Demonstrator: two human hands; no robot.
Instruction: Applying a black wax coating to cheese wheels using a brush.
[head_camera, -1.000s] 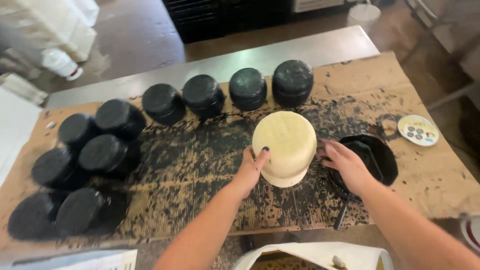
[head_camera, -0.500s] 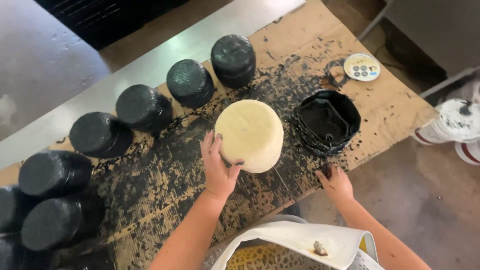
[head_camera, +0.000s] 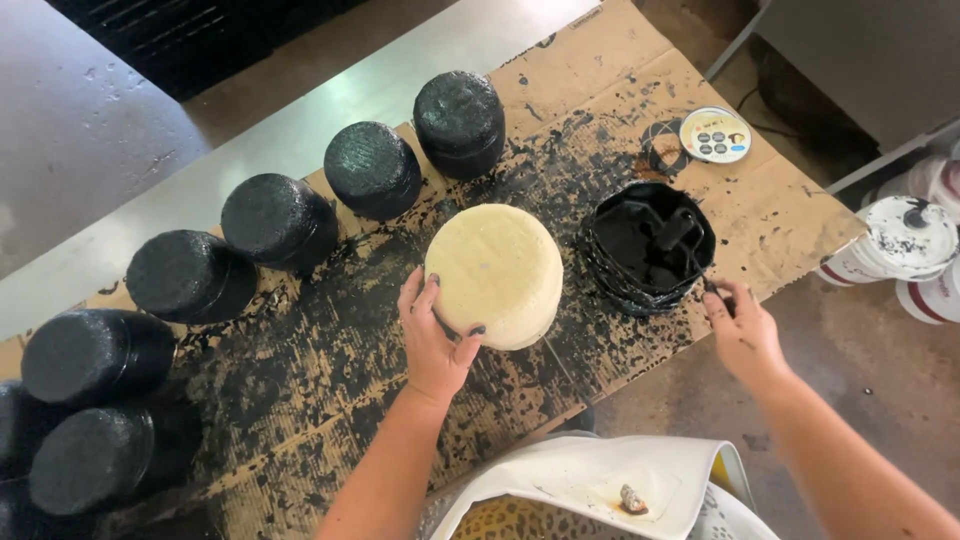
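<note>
Presently, the uncoated pale wheel (head_camera: 497, 272) is steadied on the spattered cardboard (head_camera: 790, 215) by the left hand (head_camera: 435, 340), grip clamped on its edge, while the right hand (head_camera: 742, 330) pinches a brush handle beside the black pot (head_camera: 650, 245); 4 black-coated wheels (head_camera: 372, 168) stand finished behind.
</note>
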